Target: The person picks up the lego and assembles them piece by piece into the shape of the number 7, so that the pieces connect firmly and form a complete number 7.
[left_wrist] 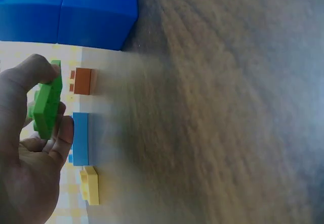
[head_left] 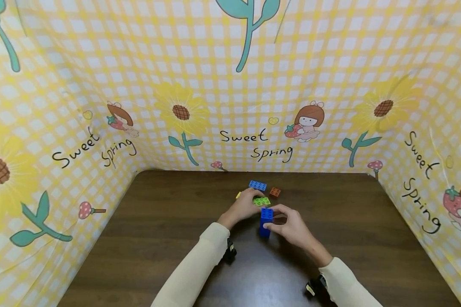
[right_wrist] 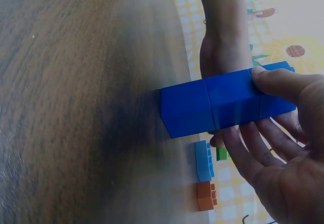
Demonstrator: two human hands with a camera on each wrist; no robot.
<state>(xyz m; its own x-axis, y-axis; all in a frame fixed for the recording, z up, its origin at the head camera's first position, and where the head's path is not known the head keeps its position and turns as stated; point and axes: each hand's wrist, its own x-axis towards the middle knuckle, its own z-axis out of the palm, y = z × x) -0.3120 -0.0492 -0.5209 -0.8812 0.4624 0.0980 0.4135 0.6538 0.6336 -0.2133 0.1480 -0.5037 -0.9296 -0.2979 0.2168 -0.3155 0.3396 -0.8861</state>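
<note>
You're steadying blue block tower [head_left: 266, 221] upright on table [head_left: 157, 230] with right hand [head_left: 292, 228], thumb and fingers wrapping round its upper part. Left hand [head_left: 243, 206] is pinching green brick [left_wrist: 47, 106] just behind tower, clear of table. Light blue brick [head_left: 258, 185], orange brick [head_left: 275, 192] and yellow brick [left_wrist: 91, 185] are lying near back wall. Likely step: adding green brick. Next move is calling for lining studs up over tower top while keeping base firm.
</note>
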